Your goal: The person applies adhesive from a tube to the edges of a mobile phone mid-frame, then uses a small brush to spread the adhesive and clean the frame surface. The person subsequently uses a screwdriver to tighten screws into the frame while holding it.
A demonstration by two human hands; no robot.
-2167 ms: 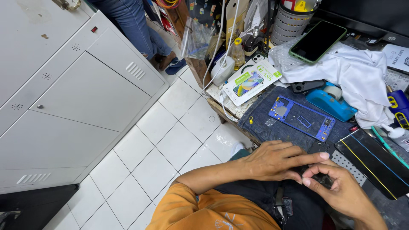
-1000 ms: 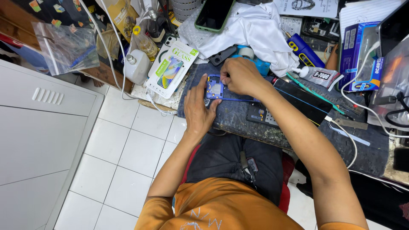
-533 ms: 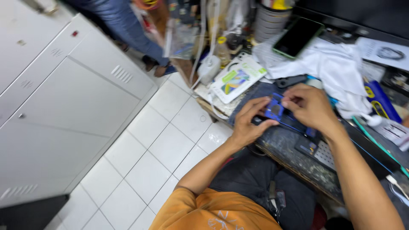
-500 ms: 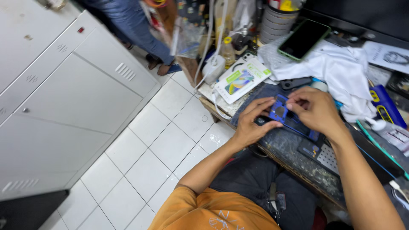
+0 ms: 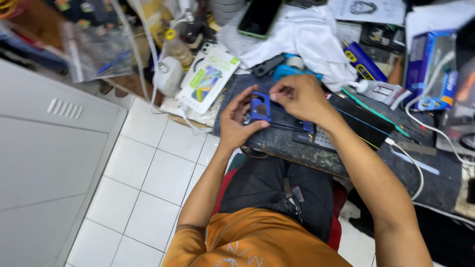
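**A thin blue part, pinched at its edges over the bench mat**

Start at the left: the grey cabinet [image 5: 54, 153] and the white floor tiles [image 5: 158, 183] play no part here. At the bench's left edge lies a white-and-green packet [image 5: 209, 79], with a small white bottle [image 5: 168, 75] just beside it.

Your left hand [image 5: 236, 123] comes next. Its thumb and fingers are closed narrowly on the left edge of the small blue part [image 5: 260, 106], which sits at the near edge of the dark work mat [image 5: 277, 141], just above your lap. The part looks flat, thin and light, probably stiff plastic or a small board, with a round opening in it. Judge it fragile: it will likely flex or crack if squeezed across its face, so keep hold by the rim only.

Your right hand [image 5: 297, 96] is curled over the part's right side, fingertips pinched together at its top edge; whether they grip the part itself or something tiny on it, you cannot tell from here.

Further right lie a white cloth [image 5: 311, 37], a phone [image 5: 260, 17] and a blue box [image 5: 428, 69].
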